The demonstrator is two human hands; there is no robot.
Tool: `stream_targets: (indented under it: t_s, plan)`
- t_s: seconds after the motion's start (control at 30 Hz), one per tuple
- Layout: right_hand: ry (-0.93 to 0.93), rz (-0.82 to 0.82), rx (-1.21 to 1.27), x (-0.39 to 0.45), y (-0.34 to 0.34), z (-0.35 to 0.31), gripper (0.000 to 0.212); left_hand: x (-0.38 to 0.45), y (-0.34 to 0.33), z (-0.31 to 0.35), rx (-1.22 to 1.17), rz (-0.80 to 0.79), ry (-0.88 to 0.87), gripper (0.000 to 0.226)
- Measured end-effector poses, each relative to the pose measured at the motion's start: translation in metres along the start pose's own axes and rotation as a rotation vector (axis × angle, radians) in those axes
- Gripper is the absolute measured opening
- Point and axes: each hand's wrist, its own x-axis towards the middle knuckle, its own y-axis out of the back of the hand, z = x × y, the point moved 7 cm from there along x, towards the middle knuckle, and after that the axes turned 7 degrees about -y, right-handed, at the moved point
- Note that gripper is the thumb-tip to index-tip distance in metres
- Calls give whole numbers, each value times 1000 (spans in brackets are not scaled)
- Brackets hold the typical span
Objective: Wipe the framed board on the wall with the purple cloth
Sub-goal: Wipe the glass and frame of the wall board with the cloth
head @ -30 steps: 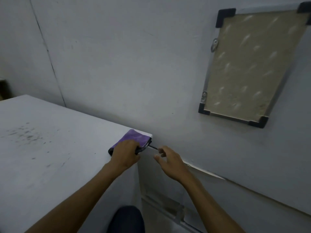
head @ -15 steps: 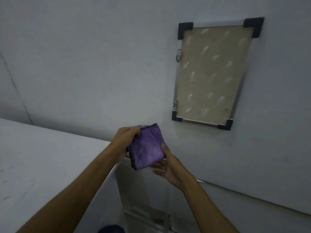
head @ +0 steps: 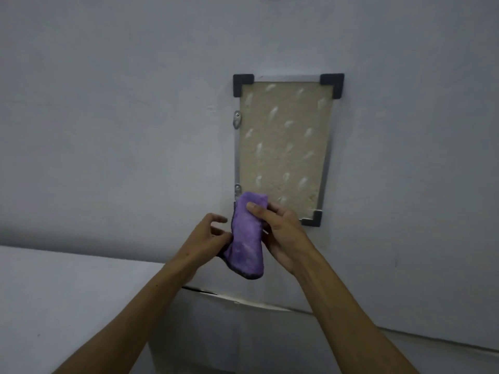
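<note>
Purple cloth [head: 247, 238] now lifted off the table [head: 54, 306], raised before the lower left corner of the framed board [head: 283, 147] — right hand [head: 280, 236] pinching it, thumb on top; left hand [head: 208, 236] gripping its lower edge, upper fingers loosely spread. Board unwiped — first stroke likely next.

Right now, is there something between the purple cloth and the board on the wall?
Nothing visible. The cloth, held in both hands, is raised in front of the board's lower left corner, with no object between them.
</note>
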Motion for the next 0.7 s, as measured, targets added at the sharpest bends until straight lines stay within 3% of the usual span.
stream_targets:
  t_s: [0.1,0.2,0.43,0.7]
  plan:
    - [50,-11,-41,-6,1,-19,33,-1,2,49,159,108,-313,32]
    - [122,11,-99,-11,1,-35,36,-2,-4,89,31,58,-473,19]
    - [345,191,-265,-29,-4,-81,34,2,-20,131,-226,-179,-389,32]
    - [521,248,-287,-37,-6,-117,23,3,-47,166,-388,-352,-258,32]
